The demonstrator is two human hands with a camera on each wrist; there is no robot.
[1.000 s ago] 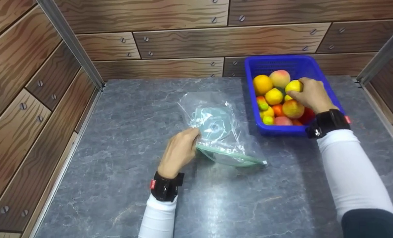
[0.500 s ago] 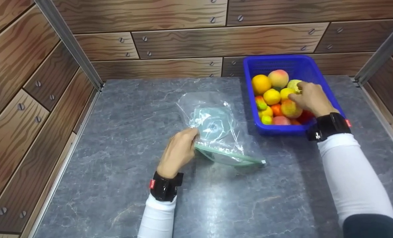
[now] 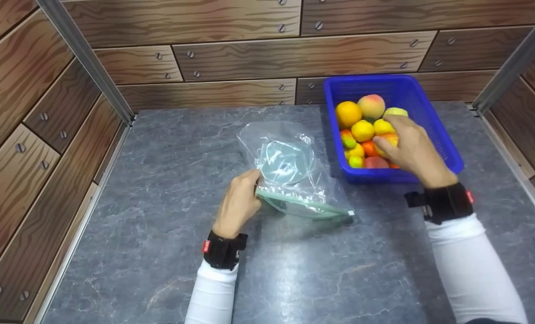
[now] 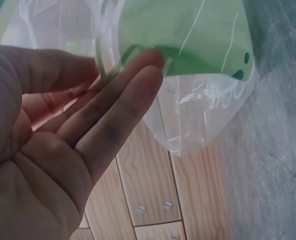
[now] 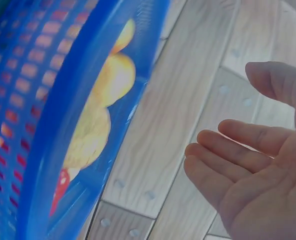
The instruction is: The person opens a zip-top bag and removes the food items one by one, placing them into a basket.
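A clear zip bag [image 3: 325, 180] with a green closing strip and a pale green printed patch lies on the grey table. My left hand [image 3: 236, 204] pinches the left end of its mouth between thumb and fingers; the left wrist view shows the plastic at the fingertips [image 4: 153, 60]. Over the blue basket [image 3: 447, 148] my right hand [image 3: 413, 146] hovers with fingers apart and holds nothing. In the basket lie an orange [image 3: 348, 114], a peach [image 3: 371, 106], a pale yellow fruit [image 3: 395, 112] and several other fruits, some hidden by the hand.
Wood-patterned panels [image 3: 240, 58] close in the back and both sides of the grey table [image 3: 173, 148]. The basket's high perforated wall [image 5: 23, 100] rises beside the right hand in the right wrist view.
My right hand has let go of a yellow fruit in the basket and lifted off with its fingers spread. The left hand keeps its pinch on the zip bag.
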